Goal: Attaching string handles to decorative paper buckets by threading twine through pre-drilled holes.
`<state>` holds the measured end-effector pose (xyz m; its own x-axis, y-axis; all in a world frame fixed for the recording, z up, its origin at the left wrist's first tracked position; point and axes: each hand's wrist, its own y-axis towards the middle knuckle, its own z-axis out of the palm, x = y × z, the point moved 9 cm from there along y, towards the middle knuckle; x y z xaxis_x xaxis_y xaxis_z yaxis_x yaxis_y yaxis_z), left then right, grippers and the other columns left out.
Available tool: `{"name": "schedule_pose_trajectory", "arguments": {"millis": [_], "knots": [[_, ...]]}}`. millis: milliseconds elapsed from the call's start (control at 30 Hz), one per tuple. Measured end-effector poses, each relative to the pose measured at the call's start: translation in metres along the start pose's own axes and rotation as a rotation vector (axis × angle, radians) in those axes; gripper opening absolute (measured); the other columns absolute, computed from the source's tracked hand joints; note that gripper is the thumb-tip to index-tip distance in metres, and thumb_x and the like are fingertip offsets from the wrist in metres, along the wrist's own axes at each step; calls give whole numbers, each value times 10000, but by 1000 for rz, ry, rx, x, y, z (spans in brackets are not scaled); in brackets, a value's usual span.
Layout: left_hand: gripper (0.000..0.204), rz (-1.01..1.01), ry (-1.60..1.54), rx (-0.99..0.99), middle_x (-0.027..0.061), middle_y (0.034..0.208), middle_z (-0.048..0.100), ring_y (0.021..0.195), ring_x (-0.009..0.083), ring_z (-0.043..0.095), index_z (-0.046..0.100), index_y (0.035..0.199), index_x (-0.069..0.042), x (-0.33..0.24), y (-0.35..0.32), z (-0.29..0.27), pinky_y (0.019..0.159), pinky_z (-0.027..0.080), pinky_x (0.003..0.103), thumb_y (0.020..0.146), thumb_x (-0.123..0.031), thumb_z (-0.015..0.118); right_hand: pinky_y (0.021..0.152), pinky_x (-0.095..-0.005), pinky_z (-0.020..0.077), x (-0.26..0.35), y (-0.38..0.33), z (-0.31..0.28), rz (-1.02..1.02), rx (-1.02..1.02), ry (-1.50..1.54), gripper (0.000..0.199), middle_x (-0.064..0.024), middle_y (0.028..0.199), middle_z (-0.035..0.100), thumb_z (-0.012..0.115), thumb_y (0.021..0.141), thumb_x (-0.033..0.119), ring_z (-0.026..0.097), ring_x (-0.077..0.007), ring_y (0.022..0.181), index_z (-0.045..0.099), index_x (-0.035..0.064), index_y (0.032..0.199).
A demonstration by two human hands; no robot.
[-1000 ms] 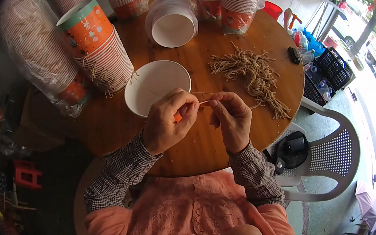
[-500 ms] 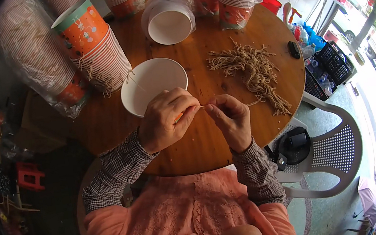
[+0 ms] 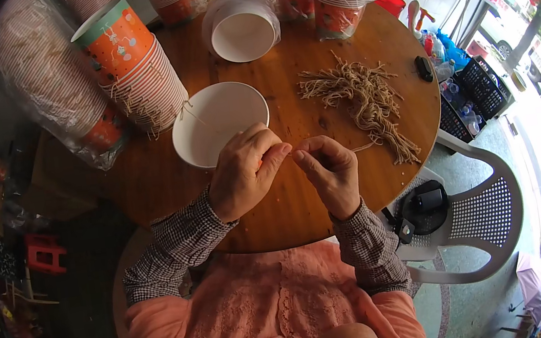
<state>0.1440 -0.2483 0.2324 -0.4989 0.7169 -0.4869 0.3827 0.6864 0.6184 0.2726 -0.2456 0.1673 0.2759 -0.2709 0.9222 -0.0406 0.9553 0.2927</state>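
My left hand (image 3: 247, 172) and my right hand (image 3: 329, 171) meet over the table's near middle, thumbs and forefingers pinched almost tip to tip. A thin twine strand (image 3: 365, 147) runs from my right fingers toward the tangled twine bundle (image 3: 367, 98); its other part, between my fingertips, barely shows. Just beyond my left hand is a white-lined paper bucket (image 3: 219, 117), its mouth facing up toward me, with a short bit of twine at its left rim. My left hand hides part of its near side.
Nested orange paper buckets (image 3: 134, 64) with twine on them stand at left, beside a plastic-wrapped stack (image 3: 45, 69). A wrapped white bucket (image 3: 243, 36) lies at the back. A small black object (image 3: 423, 69) is near the right edge; a grey chair (image 3: 481, 209) holds a black bag.
My left hand has shifted slightly right and its fingers have rolled over, closing the small gap to my right fingertips. My right hand stays nearly in place.
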Motion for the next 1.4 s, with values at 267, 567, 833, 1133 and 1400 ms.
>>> {"name": "schedule_pose_trajectory", "arguments": {"millis": [267, 567, 833, 1133, 1400], "knots": [[125, 37, 27, 13, 77, 813, 522, 757, 275, 550, 517, 838, -61, -7, -1, -4, 672, 443, 366, 835, -58, 642, 622, -159, 424, -5, 4, 0, 34, 14, 13, 72, 54, 761, 582, 666, 874, 41, 501, -3, 689, 624, -14, 891], [204, 13, 29, -90, 73, 832, 569, 719, 217, 577, 564, 917, -46, 0, 0, -25, 650, 466, 321, 777, -46, 711, 537, -193, 437, 4, 43, -33, -8, -92, -14, 74, 15, 717, 595, 639, 884, 64, 524, -38, 597, 616, -6, 880], [403, -126, 275, 106, 148, 1021, 637, 893, 275, 643, 549, 1142, 4, 27, -13, -5, 767, 506, 350, 791, -103, 715, 742, -281, 539, -51, 43, -33, -2, -123, 38, 107, -78, 916, 667, 577, 926, 90, 641, -137, 849, 611, 2, 975], [284, -302, -23, 135, 205, 958, 655, 885, 332, 657, 603, 1091, -5, 62, -18, -15, 735, 522, 352, 817, -63, 647, 827, -247, 482, -69, 16, 21, 29, -73, 309, 94, -74, 1072, 605, 594, 913, 48, 567, -93, 917, 580, -39, 947], [356, -437, -261, 238, 151, 1026, 647, 951, 163, 621, 534, 1185, 87, 72, -30, -42, 812, 514, 274, 841, 2, 567, 849, -265, 485, -53, 14, 41, -57, -27, 181, 87, -114, 1136, 572, 607, 897, 51, 570, -109, 931, 566, -24, 912]]}}
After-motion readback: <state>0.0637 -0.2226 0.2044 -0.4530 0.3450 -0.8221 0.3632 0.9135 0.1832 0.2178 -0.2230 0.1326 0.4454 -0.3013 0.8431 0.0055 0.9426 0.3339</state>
